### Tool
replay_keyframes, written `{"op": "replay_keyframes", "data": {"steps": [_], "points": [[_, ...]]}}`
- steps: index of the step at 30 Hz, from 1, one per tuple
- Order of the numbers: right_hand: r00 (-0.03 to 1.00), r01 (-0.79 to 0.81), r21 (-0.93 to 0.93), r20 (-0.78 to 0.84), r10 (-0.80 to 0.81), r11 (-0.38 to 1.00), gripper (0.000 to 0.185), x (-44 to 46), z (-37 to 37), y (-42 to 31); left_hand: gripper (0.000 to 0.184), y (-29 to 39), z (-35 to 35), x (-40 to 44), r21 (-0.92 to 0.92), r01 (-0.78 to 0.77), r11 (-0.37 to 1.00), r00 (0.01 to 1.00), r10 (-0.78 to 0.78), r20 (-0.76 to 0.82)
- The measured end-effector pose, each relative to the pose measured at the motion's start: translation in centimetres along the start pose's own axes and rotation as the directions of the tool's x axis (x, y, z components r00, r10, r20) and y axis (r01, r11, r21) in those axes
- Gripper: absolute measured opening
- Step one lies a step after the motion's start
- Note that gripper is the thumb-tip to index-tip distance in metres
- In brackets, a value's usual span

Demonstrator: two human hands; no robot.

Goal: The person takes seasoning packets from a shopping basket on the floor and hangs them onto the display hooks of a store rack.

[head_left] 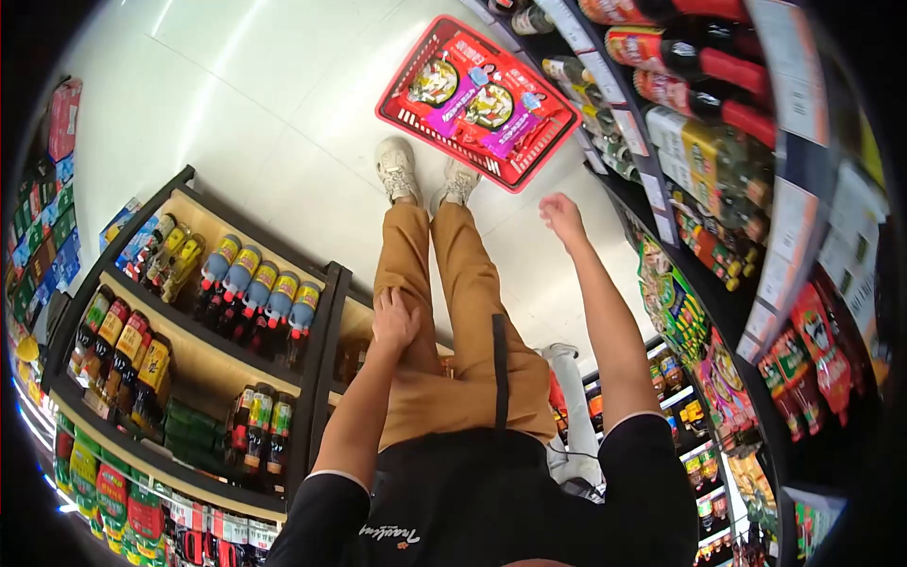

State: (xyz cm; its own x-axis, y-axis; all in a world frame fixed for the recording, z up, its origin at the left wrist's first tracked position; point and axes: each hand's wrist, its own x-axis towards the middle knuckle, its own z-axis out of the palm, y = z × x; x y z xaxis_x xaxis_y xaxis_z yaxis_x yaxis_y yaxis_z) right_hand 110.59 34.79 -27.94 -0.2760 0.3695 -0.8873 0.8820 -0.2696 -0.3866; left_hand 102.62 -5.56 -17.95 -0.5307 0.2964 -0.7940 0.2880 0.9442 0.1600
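My left hand (395,319) rests on the leg of my brown trousers (402,248), its fingers laid out against the cloth and nothing held. Out to the other side, my right hand (563,219) hangs in the air above the floor with its fingers curled in, and I see nothing in it. A red shopping basket (537,168) sits on the floor just past my shoes (397,168), nearest to my right hand but apart from it. Inside lie red and purple food packets (491,106) with pictures of filled bowls.
To the left stands a dark-framed wooden shelf unit (316,364) with rows of sauce bottles (255,274). Along the right runs a tall shelf with price labels (789,227), bottles (694,85) and bagged goods (661,293). Pale floor tiles (274,123) lie between them.
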Motion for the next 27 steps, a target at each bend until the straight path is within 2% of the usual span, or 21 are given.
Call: {"op": "replay_keyframes", "data": {"steps": [3, 6, 7, 11, 14, 15, 18, 22, 24, 26, 27], "points": [[0.991, -0.132, 0.147, -0.006, 0.134, 0.980, 0.022, 5.1, 2.4, -0.4, 0.054, 3.0, -3.7, 1.7, -0.039, 0.116, 0.993, 0.992, -0.114, 0.051], [0.984, -0.148, 0.317, -0.045, 0.170, 0.937, 0.029, 9.9, 4.7, -0.3, 0.054, 2.0, -3.4, 1.7, -0.050, 0.023, 0.998, 0.999, -0.021, 0.035], [0.973, -0.189, 0.426, -0.042, 0.229, 0.885, 0.033, 10.8, 5.5, -0.9, 0.054, 1.9, -3.2, 1.8, -0.042, 0.039, 0.998, 0.999, -0.038, 0.035], [0.954, -0.210, 0.604, -0.044, 0.295, 0.769, 0.042, 14.8, 7.1, -1.6, 0.054, 1.9, -2.8, 1.7, 0.000, 0.055, 0.999, 0.996, -0.055, 0.069], [0.954, -0.237, 0.707, 0.039, 0.299, 0.666, 0.042, 18.1, 7.6, -1.2, 0.054, 2.2, -3.5, 2.3, 0.012, 0.073, 0.997, 0.994, -0.073, 0.086], [0.956, -0.244, 0.719, 0.065, 0.287, 0.651, 0.057, 18.8, 7.9, -1.2, 0.054, 2.1, -3.9, 2.4, 0.018, 0.075, 0.997, 0.993, -0.076, 0.094], [0.910, -0.272, 0.762, 0.005, 0.415, 0.588, 0.063, 20.2, 9.5, -1.6, 0.055, 1.9, -4.3, 2.8, 0.031, 0.070, 0.997, 0.994, -0.072, 0.084], [0.909, -0.407, 0.669, 0.227, 0.350, 0.622, 0.064, 19.4, 10.6, -2.9, 0.055, 2.1, -4.7, 3.0, 0.064, 0.063, 0.996, 0.992, -0.070, 0.103], [0.927, -0.370, 0.804, 0.290, 0.236, 0.466, 0.027, 18.5, 12.0, -5.0, 0.055, 2.4, -4.9, 3.0, 0.068, 0.074, 0.995, 0.989, -0.082, 0.126], [0.949, -0.310, 0.842, 0.245, 0.199, 0.441, 0.021, 18.0, 13.5, -6.8, 0.054, 2.2, -4.8, 2.8, 0.074, 0.056, 0.996, 0.993, -0.063, 0.099], [0.957, -0.286, 0.831, 0.227, 0.178, 0.477, 0.021, 17.7, 14.2, -7.6, 0.053, 2.1, -4.7, 2.8, 0.078, 0.050, 0.996, 0.995, -0.056, 0.085]]}}
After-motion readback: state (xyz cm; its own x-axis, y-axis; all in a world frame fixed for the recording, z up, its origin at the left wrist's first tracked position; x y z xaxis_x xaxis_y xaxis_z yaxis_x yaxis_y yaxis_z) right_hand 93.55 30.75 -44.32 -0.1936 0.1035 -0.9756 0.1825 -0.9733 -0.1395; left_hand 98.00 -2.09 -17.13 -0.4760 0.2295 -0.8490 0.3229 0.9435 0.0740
